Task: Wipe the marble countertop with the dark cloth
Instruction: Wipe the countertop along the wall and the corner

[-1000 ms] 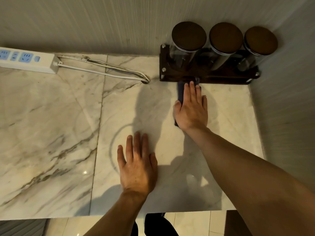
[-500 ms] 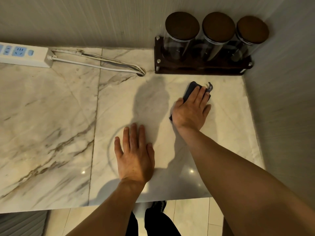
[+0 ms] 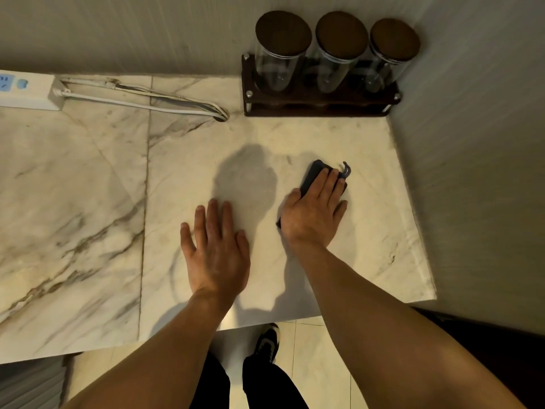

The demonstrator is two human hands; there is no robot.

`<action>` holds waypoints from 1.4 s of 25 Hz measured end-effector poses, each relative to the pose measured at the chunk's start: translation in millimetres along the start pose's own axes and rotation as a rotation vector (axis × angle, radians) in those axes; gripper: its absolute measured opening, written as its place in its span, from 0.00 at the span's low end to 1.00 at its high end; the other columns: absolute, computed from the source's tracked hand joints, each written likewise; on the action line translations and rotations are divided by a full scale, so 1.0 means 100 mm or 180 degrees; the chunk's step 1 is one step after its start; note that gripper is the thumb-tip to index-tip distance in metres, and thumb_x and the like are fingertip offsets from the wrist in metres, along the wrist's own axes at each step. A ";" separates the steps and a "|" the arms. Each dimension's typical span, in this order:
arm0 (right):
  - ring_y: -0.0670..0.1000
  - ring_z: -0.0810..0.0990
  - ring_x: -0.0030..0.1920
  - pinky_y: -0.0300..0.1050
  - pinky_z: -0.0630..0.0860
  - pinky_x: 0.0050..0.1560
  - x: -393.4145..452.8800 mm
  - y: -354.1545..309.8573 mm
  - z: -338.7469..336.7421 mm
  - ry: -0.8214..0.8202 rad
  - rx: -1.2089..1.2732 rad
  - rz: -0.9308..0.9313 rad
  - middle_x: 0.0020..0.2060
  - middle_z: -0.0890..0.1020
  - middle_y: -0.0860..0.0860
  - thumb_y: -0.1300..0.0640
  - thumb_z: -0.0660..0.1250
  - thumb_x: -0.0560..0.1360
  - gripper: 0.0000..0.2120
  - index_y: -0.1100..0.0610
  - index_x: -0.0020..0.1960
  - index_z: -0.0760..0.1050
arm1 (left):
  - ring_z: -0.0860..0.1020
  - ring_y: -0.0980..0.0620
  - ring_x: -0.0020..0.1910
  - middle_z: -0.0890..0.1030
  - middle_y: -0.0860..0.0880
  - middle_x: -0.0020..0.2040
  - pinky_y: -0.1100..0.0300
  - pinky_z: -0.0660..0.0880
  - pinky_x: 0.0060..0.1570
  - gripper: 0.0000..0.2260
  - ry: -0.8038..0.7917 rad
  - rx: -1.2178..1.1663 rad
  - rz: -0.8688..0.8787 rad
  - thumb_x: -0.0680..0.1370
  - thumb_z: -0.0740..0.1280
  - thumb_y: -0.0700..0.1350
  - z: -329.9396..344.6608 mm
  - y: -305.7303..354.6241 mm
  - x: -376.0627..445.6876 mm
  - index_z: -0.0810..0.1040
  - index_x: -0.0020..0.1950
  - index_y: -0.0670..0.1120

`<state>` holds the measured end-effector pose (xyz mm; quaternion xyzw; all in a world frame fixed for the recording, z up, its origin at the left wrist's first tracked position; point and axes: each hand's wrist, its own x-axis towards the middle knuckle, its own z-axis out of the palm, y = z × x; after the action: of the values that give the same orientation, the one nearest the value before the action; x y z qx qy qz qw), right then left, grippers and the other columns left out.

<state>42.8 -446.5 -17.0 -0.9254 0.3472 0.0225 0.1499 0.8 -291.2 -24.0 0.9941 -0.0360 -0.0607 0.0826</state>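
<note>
The marble countertop (image 3: 88, 202) is pale with brown veins and fills most of the view. A folded dark cloth (image 3: 314, 172) lies on its right half. My right hand (image 3: 314, 214) presses flat on the cloth, fingers spread and pointing up-right; most of the cloth is hidden under the palm, and a small loop sticks out at its far corner. My left hand (image 3: 216, 249) rests flat on the bare marble to the left of the cloth, fingers apart, holding nothing.
A dark wooden rack (image 3: 318, 104) with three glass jars with brown lids stands in the back right corner. A white power strip (image 3: 26, 90) and its cables (image 3: 147, 98) lie along the back wall. A wall bounds the counter's right side. The front edge is near my legs.
My right hand has drawn the cloth back from the rack's base toward me and slightly right, turning its fingers to the right. My left hand has stayed flat in place.
</note>
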 end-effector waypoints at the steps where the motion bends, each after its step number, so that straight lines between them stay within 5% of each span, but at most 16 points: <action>1: 0.53 0.40 0.77 0.55 0.40 0.75 -0.05 0.03 0.00 -0.0007 -0.0014 0.0008 0.79 0.44 0.53 0.47 0.47 0.80 0.32 0.57 0.78 0.39 | 0.50 0.43 0.77 0.56 0.44 0.79 0.41 0.45 0.74 0.27 -0.0015 -0.0027 0.0005 0.81 0.44 0.55 0.00 0.00 0.00 0.50 0.78 0.47; 16: 0.53 0.40 0.77 0.55 0.40 0.75 -0.78 0.42 0.02 0.0066 0.0074 0.0008 0.79 0.45 0.54 0.46 0.46 0.79 0.32 0.58 0.78 0.41 | 0.49 0.41 0.77 0.55 0.42 0.78 0.41 0.42 0.74 0.26 0.0001 -0.0171 0.0102 0.81 0.47 0.54 -0.02 -0.01 0.01 0.54 0.77 0.44; 22: 0.54 0.42 0.77 0.55 0.42 0.76 -0.98 0.61 0.00 0.0109 0.0069 -0.0272 0.78 0.48 0.55 0.46 0.47 0.79 0.32 0.58 0.78 0.42 | 0.52 0.39 0.76 0.59 0.41 0.76 0.41 0.46 0.73 0.22 0.0052 -0.0293 -0.0026 0.78 0.55 0.44 -0.14 0.27 0.02 0.61 0.72 0.43; 29: 0.52 0.41 0.77 0.53 0.40 0.75 -0.96 1.08 -0.15 -0.0231 -0.0327 -0.1301 0.78 0.47 0.53 0.45 0.47 0.78 0.32 0.56 0.78 0.44 | 0.50 0.42 0.77 0.57 0.42 0.77 0.42 0.44 0.74 0.25 -0.0015 -0.0396 0.0278 0.80 0.52 0.51 -0.02 0.61 -0.11 0.58 0.75 0.43; 35: 0.50 0.42 0.77 0.55 0.48 0.76 -0.64 1.50 -0.39 -0.0608 -0.0686 -0.2493 0.78 0.50 0.52 0.45 0.50 0.79 0.31 0.55 0.78 0.49 | 0.49 0.40 0.77 0.56 0.42 0.78 0.41 0.43 0.74 0.25 -0.0013 -0.0443 0.0189 0.80 0.51 0.52 0.04 0.72 -0.07 0.57 0.76 0.44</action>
<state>-105.1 -524.1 -9.9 -0.9917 -0.0507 0.0857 0.0809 -11.0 -361.8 -15.5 0.9843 -0.0613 -0.0626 0.1532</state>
